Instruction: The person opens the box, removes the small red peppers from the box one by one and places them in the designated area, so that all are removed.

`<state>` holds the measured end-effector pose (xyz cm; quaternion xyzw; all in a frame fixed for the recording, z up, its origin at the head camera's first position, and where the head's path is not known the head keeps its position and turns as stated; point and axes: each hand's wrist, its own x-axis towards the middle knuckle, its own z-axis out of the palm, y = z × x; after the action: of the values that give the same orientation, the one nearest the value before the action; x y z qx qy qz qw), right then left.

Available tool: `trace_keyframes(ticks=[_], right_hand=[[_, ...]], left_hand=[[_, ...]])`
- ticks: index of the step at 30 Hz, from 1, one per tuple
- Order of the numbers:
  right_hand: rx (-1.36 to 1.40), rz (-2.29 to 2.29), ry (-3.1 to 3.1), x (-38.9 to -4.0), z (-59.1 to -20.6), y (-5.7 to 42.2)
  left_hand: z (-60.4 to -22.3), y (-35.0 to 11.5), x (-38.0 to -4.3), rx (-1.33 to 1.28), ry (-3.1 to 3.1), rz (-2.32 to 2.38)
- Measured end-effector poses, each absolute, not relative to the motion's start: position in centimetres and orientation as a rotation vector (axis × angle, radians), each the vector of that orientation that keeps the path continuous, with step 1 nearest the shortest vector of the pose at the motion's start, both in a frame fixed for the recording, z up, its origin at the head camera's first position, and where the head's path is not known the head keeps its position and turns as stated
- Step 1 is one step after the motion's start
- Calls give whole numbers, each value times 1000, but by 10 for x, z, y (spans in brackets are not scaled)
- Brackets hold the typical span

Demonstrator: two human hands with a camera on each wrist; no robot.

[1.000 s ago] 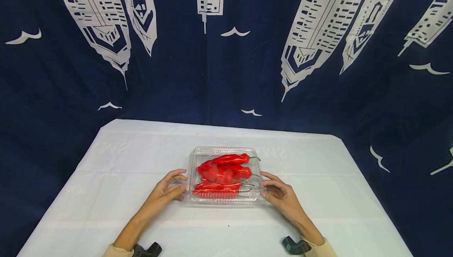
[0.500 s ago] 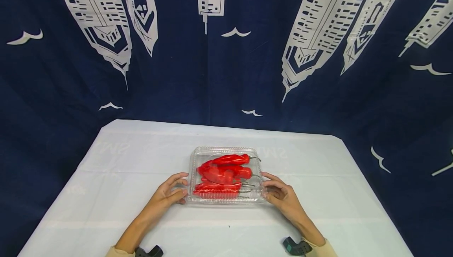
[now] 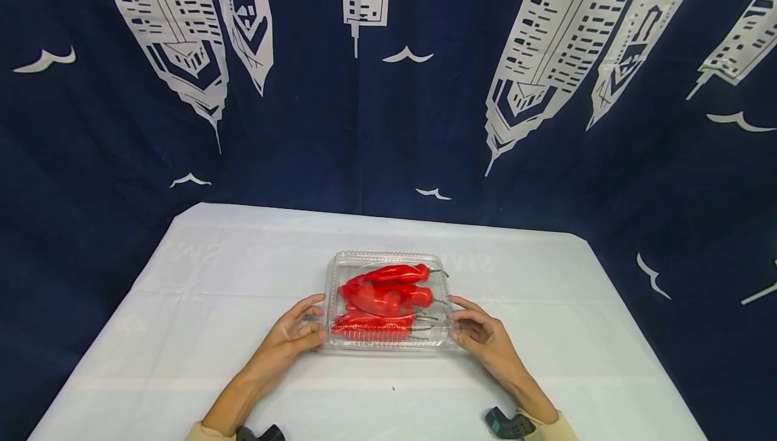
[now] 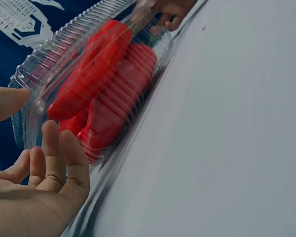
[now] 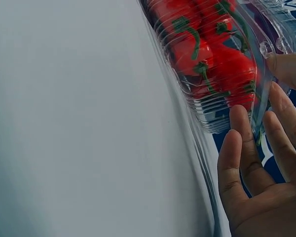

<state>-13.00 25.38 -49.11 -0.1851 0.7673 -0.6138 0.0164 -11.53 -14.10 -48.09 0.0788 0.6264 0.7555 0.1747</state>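
A clear plastic clamshell container (image 3: 388,345) lies on the white table with its lid down. Several red peppers (image 3: 394,292) with green stems show through it. At its left end, my left hand (image 3: 285,333) holds the edge between thumb and fingertips. My right hand (image 3: 488,340) grips the right end in the same way. In the left wrist view, the left thumb (image 4: 10,103) meets the rim while the other fingers (image 4: 54,163) lie lower against the end wall. Up close, the right thumb (image 5: 288,69) presses by the corner tab, with fingertips below it.
The white tabletop (image 3: 388,400) spreads around the container on all sides. Behind it hangs a dark blue curtain (image 3: 364,124) printed with white buildings and birds. Wrist cameras (image 3: 508,422) sit on both forearms.
My left hand has moved slightly right and its thumb has come onto the container's left edge. The right hand and the container have stayed in place.
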Motion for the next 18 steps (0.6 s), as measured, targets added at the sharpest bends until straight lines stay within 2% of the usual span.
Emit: trace_keyframes(ticks=[18], right_hand=[[-632, -1943, 2361, -130, -491, 253]], left_hand=[[-478, -132, -112, 247, 1907, 2093]])
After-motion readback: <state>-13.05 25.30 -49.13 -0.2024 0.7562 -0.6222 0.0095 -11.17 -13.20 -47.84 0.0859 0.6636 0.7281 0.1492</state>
